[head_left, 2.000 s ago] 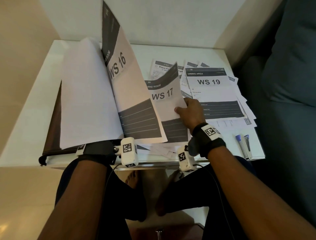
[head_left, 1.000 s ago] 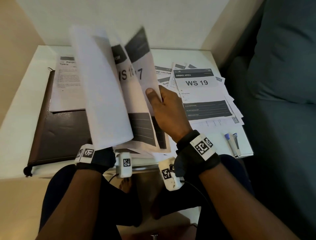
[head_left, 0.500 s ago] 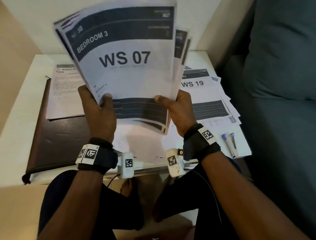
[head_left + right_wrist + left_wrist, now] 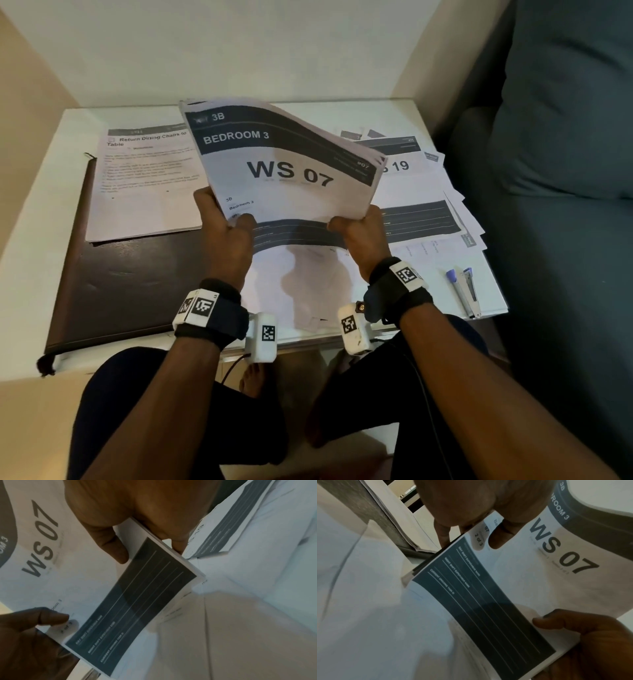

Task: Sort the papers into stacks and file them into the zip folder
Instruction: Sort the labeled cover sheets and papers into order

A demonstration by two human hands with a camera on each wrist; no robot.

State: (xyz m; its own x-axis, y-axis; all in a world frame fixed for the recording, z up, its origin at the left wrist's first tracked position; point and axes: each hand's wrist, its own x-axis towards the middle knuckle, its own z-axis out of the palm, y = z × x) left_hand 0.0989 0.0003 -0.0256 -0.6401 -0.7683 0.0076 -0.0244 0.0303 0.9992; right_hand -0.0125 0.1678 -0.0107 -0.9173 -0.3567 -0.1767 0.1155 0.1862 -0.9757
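Observation:
Both hands hold one stack of sheets [image 4: 287, 164] above the table, its top page reading "BEDROOM 3, WS 07". My left hand [image 4: 227, 229] grips the stack's lower left edge, thumb on top. My right hand [image 4: 359, 229] grips the lower right edge the same way. In the left wrist view the stack [image 4: 488, 601] bends between my left hand [image 4: 488, 513] and my right hand [image 4: 590, 635]. The right wrist view has the stack [image 4: 120, 601] under my right hand [image 4: 137, 520]. The dark brown zip folder [image 4: 130, 291] lies closed at the left with a white stack [image 4: 144, 192] on it.
A loose pile of sheets [image 4: 428, 212] topped by "WS 19" lies at the right of the white table [image 4: 30, 274]. A stapler and a pen [image 4: 464, 291] sit near the front right corner. A blue-grey sofa [image 4: 565, 171] stands to the right.
The sheets went from being leafed through over the folder to one gathered stack held up in both hands. Since half a second ago the stack has tilted lower, toward the table.

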